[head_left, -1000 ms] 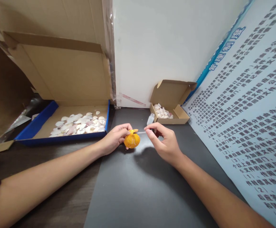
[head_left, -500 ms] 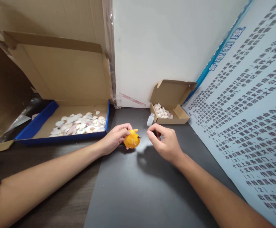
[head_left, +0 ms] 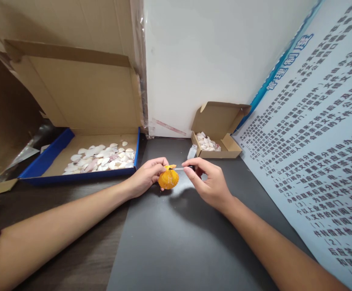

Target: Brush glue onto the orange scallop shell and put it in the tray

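Orange scallop shell (head_left: 168, 179) upright btwn hands, ribbed, thin pin (head_left: 179, 168) perhaps at hinge

Bright even light, soft shadows, edges warped

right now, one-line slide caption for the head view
Left hand holds an orange shell while right hand pinches a thin clear stick at its top.

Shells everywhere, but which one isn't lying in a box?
The orange shell, held in the left hand above the dark mat; the pale shells lie in the two cardboard boxes.
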Available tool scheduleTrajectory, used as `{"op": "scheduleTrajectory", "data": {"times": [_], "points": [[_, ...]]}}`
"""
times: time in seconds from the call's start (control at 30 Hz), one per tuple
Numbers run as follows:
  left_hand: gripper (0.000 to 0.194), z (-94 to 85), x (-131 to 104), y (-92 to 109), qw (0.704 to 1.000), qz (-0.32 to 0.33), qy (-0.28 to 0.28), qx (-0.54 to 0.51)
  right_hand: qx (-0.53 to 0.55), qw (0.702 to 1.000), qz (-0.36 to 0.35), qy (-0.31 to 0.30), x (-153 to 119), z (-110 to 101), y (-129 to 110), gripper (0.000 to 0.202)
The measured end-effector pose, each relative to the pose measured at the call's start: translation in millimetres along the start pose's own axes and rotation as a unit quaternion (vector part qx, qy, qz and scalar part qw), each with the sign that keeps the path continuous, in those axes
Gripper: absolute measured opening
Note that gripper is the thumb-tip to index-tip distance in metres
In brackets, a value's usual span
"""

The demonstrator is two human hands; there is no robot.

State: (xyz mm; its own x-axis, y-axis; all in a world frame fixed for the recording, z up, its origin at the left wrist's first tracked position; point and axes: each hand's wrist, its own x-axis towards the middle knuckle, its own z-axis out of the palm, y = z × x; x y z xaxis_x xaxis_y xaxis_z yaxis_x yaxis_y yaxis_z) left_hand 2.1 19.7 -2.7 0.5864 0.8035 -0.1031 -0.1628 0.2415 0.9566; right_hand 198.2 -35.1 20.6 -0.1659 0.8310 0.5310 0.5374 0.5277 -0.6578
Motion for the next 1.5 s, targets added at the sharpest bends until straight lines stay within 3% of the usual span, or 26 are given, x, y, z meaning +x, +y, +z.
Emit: {"op": "scheduleTrajectory", "data": {"times": [0.13,0.33,0.5,0.67,0.87,1.03,1.23,1.37,1.5], "points": [[0.015,-0.2,0.2,0.3,1.0,-0.002,0.002,0.0,-0.045,0.998,0.008,-0.035,0.6,-3.4,-1.6,0.017],[0.015,0.7,-0.7,1.0,1.0,-0.002,0.004,0.003,-0.017,1.0,-0.001,-0.002,0.1,-2.1,-0.5,0.015],[0.014,0.8,-0.2,0.7,1.0,-0.003,0.001,-0.003,-0.081,0.996,0.002,-0.047,1.2,-2.8,0.0,0.016],[0.014,0.3,-0.1,0.5,1.0,0.003,-0.002,0.0,-0.022,1.0,-0.01,0.001,1.0,-2.5,0.7,0.015],[0.014,0.1,-0.3,0.4,1.0,0.004,-0.003,-0.001,-0.088,0.995,-0.008,-0.044,1.4,-4.7,-0.7,0.017],[0.014,0.9,-0.4,0.9,1.0,0.002,-0.001,0.003,-0.038,0.999,-0.014,-0.006,1.7,-5.3,-0.6,0.014],[0.015,0.7,0.4,0.7,1.0,0.001,0.005,0.005,-0.097,0.995,-0.006,-0.021,1.7,-5.0,1.8,0.016],[0.014,0.3,0.4,0.8,1.0,0.002,0.003,0.005,-0.037,0.999,-0.012,0.006,1.7,-4.5,2.0,0.015],[0.014,0.3,-0.7,1.0,1.0,0.002,0.003,0.007,-0.079,0.997,-0.007,-0.023,2.2,-4.5,2.9,0.014]]}}
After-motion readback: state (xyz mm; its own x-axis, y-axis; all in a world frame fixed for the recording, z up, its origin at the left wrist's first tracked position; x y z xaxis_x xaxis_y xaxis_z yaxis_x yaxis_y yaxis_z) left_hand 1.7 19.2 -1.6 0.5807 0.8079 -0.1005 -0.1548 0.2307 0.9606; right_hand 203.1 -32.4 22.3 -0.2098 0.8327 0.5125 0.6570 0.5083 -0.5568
